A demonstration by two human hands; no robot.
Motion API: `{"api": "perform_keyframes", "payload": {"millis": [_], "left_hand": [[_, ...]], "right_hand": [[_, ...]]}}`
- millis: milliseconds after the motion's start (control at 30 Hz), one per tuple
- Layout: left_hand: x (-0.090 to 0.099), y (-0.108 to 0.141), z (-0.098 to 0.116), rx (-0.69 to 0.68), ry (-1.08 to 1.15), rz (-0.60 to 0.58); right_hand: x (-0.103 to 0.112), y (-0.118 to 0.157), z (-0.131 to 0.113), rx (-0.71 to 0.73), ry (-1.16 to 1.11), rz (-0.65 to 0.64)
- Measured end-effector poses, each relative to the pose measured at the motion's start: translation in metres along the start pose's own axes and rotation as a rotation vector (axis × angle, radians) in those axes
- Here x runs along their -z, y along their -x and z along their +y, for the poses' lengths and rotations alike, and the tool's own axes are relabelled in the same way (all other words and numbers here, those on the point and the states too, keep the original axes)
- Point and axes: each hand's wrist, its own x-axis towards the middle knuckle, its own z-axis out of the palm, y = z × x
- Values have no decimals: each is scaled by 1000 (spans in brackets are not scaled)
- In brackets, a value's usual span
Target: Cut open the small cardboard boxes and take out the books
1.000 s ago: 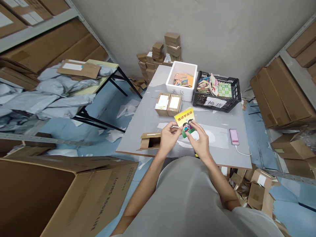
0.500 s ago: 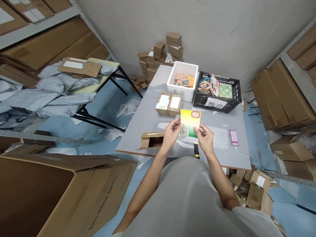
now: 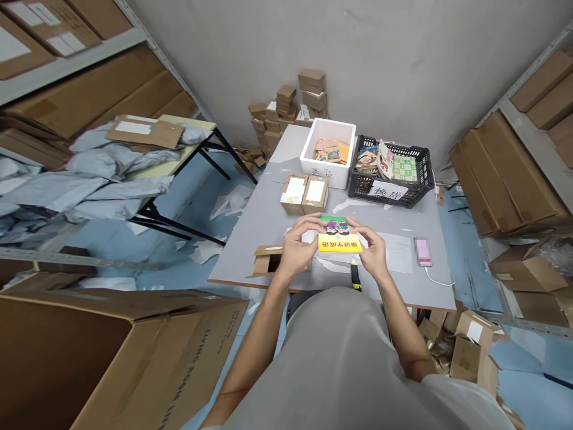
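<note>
A small book (image 3: 339, 236) with a yellow and green cover and cartoon figures is held above the grey table (image 3: 250, 245). My left hand (image 3: 302, 240) grips its left edge, and my right hand (image 3: 370, 246) has its fingers on the right edge. The cover's lettering appears upside down from here. Below the book, a yellow-and-black cutter (image 3: 355, 276) lies near the table's front edge. An opened cardboard box (image 3: 267, 263) rests beside my left forearm. Two taped cardboard boxes (image 3: 304, 194) with white labels stand just beyond my hands.
A white foam box (image 3: 328, 173) and a black crate (image 3: 389, 188), both holding books, stand at the back of the table. A pink phone (image 3: 422, 252) on a cable lies at right. A large open carton (image 3: 179, 352) is at lower left; grey parcels (image 3: 102, 164) cover a side table.
The book has been turned over, from its barcode side to its illustrated cover, and tipped flatter. Both hands have shifted their hold along its edges. My view has tilted slightly.
</note>
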Motion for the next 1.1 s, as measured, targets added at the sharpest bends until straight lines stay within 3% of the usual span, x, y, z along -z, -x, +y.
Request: {"api": "perform_keyframes", "payload": {"millis": [167, 367, 833, 1100], "left_hand": [[3, 4, 3, -58, -45, -4], [0, 10, 3, 127, -53, 82], [6, 11, 5, 348, 97, -8], [5, 9, 7, 281, 15, 29]], "right_hand": [[6, 1, -5, 36, 31, 7], [8, 2, -4, -100, 14, 91], [6, 0, -17, -235, 17, 45], [0, 1, -11, -213, -20, 52]]}}
